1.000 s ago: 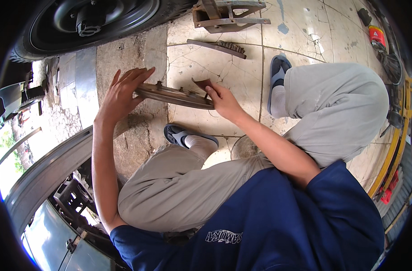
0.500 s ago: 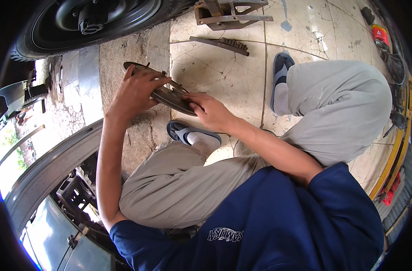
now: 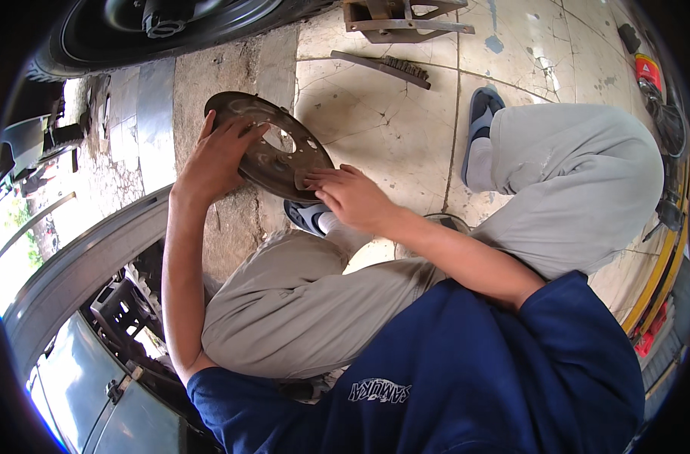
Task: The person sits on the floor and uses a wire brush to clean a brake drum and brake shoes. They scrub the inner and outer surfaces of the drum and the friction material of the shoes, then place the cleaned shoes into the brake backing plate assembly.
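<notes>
A round, dark brown metal brake backing plate [image 3: 273, 168] with a big centre hole and smaller holes is held up over the floor, tilted. My left hand [image 3: 218, 157] grips its left rim, fingers spread over the face and thumb hidden. At the lower right rim, my right hand [image 3: 356, 198] has its fingers laid on the face and seems to pinch the edge. A small greyish patch shows by those fingertips; I cannot tell what it is.
A wire brush [image 3: 390, 68] lies on the tiles beyond the plate, near a rusty metal bracket [image 3: 405, 26]. A wheel [image 3: 118, 38] stands at far left. A grey metal beam [image 3: 80, 250] runs past my left arm. A red can [image 3: 647, 72] is at far right.
The plate has turned from nearly edge-on to show its broad face and centre hole. Both hands stay on it, and the right fingers have shifted onto its face.
</notes>
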### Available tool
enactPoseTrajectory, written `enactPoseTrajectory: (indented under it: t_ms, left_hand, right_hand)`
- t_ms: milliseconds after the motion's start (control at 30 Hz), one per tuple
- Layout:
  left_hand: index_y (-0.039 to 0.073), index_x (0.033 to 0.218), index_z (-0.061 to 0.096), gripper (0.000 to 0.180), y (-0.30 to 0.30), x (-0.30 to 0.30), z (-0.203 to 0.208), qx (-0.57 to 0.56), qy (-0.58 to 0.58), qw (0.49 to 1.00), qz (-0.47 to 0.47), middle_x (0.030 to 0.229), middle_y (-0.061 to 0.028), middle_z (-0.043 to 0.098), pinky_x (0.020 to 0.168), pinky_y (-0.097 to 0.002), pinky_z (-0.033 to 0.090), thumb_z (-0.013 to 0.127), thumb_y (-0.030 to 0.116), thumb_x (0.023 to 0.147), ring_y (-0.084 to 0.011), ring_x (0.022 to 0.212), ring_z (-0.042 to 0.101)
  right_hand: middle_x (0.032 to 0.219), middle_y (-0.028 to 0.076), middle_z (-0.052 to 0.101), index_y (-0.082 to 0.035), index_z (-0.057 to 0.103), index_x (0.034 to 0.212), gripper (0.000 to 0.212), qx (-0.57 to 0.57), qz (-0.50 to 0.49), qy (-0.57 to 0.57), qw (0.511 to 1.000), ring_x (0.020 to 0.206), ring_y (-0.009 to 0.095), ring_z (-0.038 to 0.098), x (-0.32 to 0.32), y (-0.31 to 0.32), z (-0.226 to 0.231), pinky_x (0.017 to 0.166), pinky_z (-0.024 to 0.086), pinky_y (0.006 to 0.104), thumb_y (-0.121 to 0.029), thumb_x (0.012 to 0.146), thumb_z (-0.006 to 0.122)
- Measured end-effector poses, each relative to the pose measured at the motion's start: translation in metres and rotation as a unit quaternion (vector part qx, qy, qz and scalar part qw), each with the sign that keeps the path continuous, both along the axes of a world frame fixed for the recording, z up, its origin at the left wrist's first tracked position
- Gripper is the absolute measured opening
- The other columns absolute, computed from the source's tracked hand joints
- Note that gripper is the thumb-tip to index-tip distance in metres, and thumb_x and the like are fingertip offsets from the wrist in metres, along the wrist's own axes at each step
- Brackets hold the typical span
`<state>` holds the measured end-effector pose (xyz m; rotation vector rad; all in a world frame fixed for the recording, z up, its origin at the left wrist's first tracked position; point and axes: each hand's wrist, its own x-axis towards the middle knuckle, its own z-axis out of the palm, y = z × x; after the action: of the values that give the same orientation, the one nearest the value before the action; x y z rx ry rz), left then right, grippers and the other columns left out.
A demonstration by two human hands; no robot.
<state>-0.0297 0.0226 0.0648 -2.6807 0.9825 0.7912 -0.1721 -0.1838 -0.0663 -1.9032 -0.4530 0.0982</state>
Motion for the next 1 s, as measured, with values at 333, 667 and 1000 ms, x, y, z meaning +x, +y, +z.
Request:
enactPoseTrajectory:
  t_ms: [333,667,1000]
  left_hand:
    - [0.025,0.141,0.054,0.081,0.0,0.004,-0.018,-0.148,-0.054,0.987,0.022,0.14,-0.0071,0.056,0.124,-0.0602,0.015,0.077,-0.003,0.069,-0.0267,0.137,0.049]
    - [0.016,0.113,0.066,0.031,-0.026,0.032,-0.045,-0.222,-0.142,0.964,-0.02,0.101,-0.0031,0.072,0.118,-0.0572,0.028,0.076,0.018,0.084,-0.0254,0.101,0.069]
    - [0.016,0.108,0.072,0.029,-0.027,0.028,-0.038,-0.19,-0.141,0.971,-0.011,0.098,-0.0031,0.075,0.123,-0.0555,0.024,0.079,0.019,0.08,-0.0226,0.092,0.072]
  right_hand:
    - [0.108,0.03,0.068,0.006,0.059,0.122,0.043,0.097,-0.127,0.308,0.938,0.105,0.043,0.065,0.03,-0.033,-0.02,0.091,0.049,0.0425,-0.032,0.107,0.044]
    - [0.097,0.018,0.071,0.004,0.063,0.12,0.04,0.119,-0.194,0.175,0.958,0.087,0.025,0.063,0.055,-0.057,-0.021,0.082,0.047,0.0366,-0.032,0.107,0.049]
    - [0.11,0.014,0.073,0.003,0.066,0.121,0.033,0.119,-0.158,0.12,0.973,0.106,0.019,0.068,0.044,-0.049,-0.002,0.094,0.05,0.0311,-0.022,0.1,0.064]
